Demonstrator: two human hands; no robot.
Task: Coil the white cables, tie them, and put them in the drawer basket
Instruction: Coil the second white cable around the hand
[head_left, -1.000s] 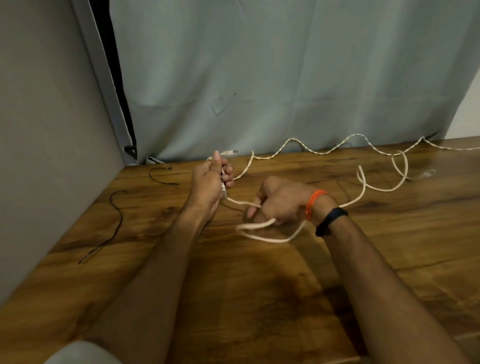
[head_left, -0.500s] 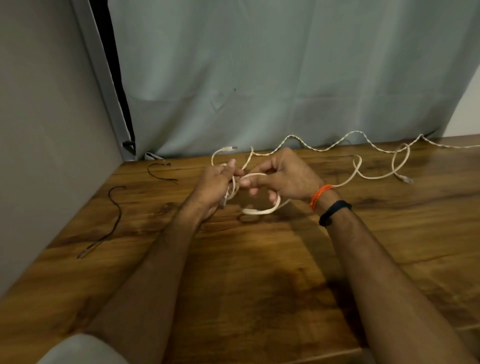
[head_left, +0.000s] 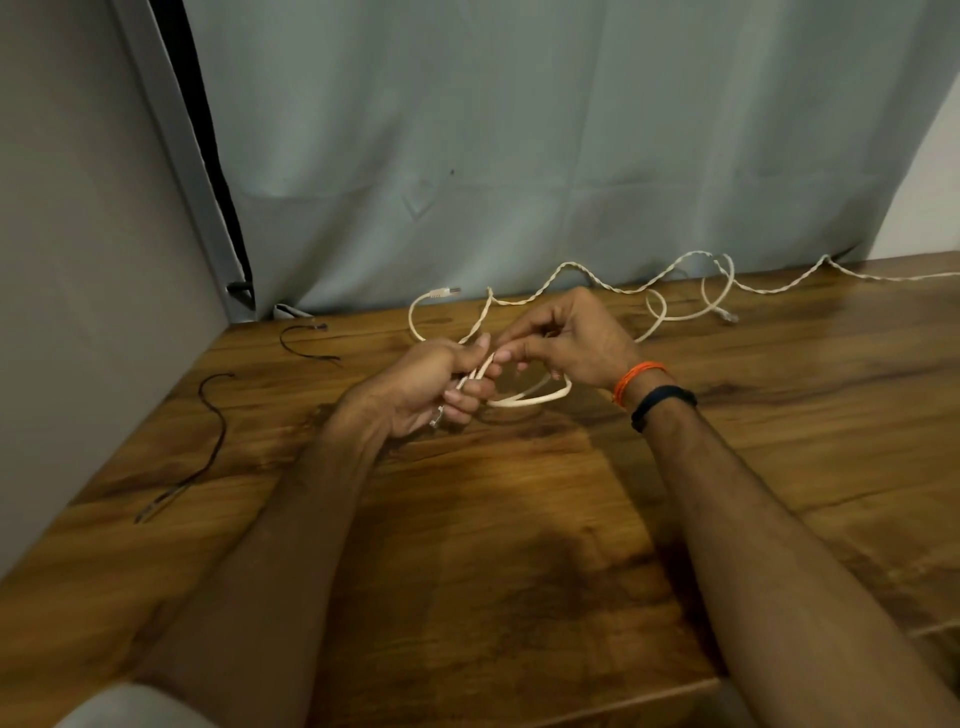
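Coiling step under way, by my read. Left hand (head_left: 431, 387) clamps the gathered loops of the smooth white cable (head_left: 524, 400) above the brown wooden bench (head_left: 519, 545); right hand (head_left: 566, 338) pinches the next strand at the left hand's grip. Next: lay another loop, drawing slack from the right. Grey wall (head_left: 78, 260) near left; open bench toward the viewer.

Left hand (head_left: 431, 382) grips looped white cable (head_left: 524, 399); right hand (head_left: 569, 340) pinches it above wooden table (head_left: 493, 545).

Black ties (head_left: 213, 431) on wooden table (head_left: 519, 545); grey curtain (head_left: 519, 145).
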